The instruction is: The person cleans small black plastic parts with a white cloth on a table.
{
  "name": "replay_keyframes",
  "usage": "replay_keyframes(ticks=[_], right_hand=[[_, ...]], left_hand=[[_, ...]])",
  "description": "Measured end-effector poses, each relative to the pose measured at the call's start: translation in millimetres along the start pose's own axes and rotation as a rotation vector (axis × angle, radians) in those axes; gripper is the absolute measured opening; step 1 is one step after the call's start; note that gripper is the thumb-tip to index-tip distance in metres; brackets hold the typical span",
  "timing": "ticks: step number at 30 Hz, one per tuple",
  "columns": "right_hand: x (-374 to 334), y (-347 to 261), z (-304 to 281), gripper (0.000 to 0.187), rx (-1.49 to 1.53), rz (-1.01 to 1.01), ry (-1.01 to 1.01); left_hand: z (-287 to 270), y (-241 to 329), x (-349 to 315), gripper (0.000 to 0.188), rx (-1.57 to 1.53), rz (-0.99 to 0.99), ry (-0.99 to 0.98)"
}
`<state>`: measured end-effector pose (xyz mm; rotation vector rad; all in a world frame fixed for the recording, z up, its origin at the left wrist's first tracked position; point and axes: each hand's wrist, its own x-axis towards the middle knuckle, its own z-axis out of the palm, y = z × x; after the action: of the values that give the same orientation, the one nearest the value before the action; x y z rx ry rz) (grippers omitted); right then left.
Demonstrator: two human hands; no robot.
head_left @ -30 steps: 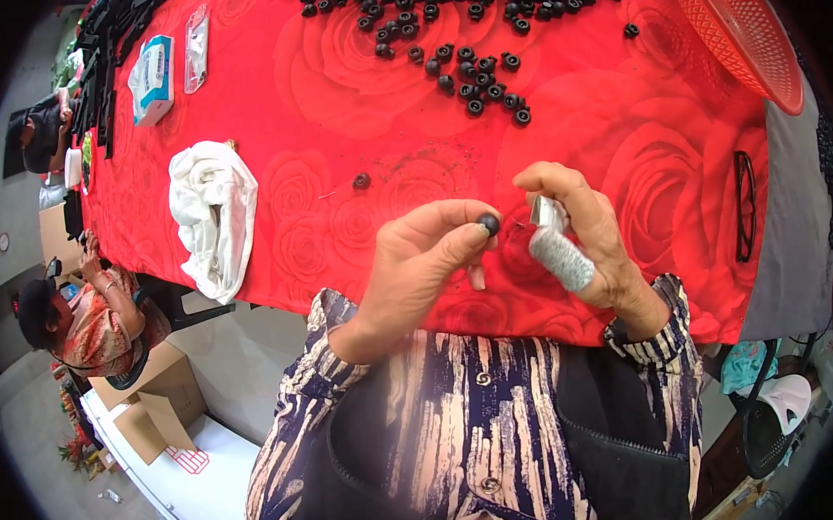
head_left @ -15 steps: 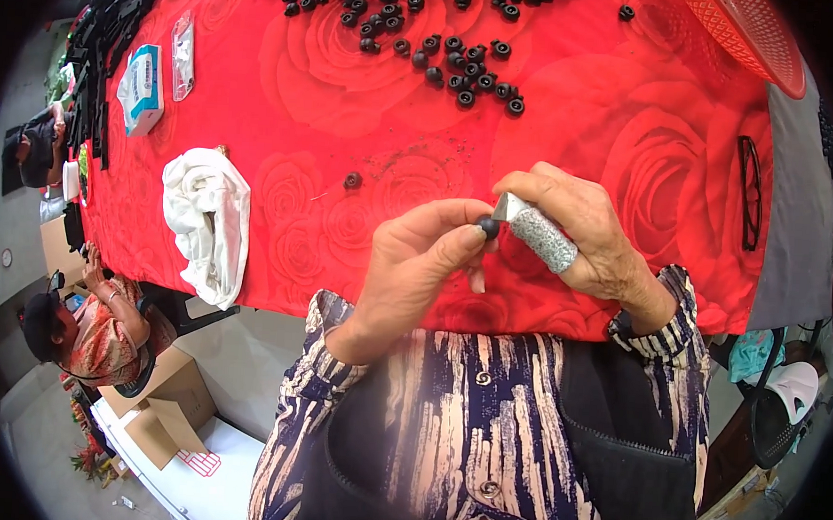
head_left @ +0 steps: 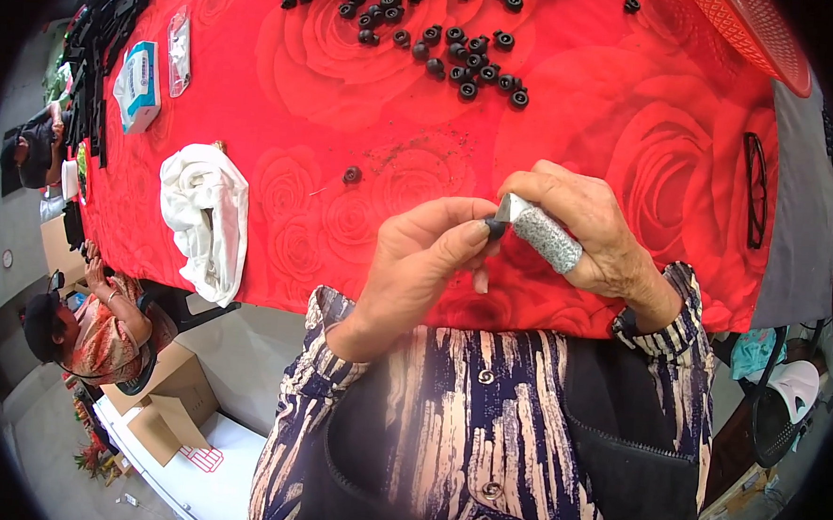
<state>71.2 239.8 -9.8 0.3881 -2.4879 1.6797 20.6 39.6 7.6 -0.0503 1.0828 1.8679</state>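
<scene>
Left hand (head_left: 426, 251): you're pinching one black knob (head_left: 494, 229) between closed fingers (head_left: 460, 245), above the counter (head_left: 575, 118). Right hand (head_left: 588, 222): you're gripping one knife (head_left: 539, 231), fingers curling round its speckled grey handle (head_left: 554, 245). One white cloth (head_left: 182, 196) is lying leftward. The knob is looking small, rounded, partly covered.

Black part (head_left: 495, 229) is pinched; grey-handled blade (head_left: 544, 237) tilts at its edge.
</scene>
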Motion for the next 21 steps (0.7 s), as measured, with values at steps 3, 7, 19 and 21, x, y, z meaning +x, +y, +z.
replay_keyframes(ticks=[3,7,19,21], right_hand=[[-0.3,1.9,1.0,0.025,-0.019,-0.015,-0.003],[-1.4,2.4,0.8,0.027,-0.071,-0.015,-0.010],[-1.4,0.9,1.4,0.026,-0.147,-0.038,-0.059],[-2.3,-1.2,5.6,0.026,-0.162,-0.132,-0.067]], left_hand=[[-1.2,0.6,-0.2,0.025,-0.026,-0.026,-0.012],[-1.1,2.1,0.0,0.024,-0.036,-0.045,-0.016],[-4.2,-2.8,0.5,0.022,-0.150,-0.089,-0.036],[-2.4,-4.8,-0.9,0.022,-0.141,-0.081,0.051]])
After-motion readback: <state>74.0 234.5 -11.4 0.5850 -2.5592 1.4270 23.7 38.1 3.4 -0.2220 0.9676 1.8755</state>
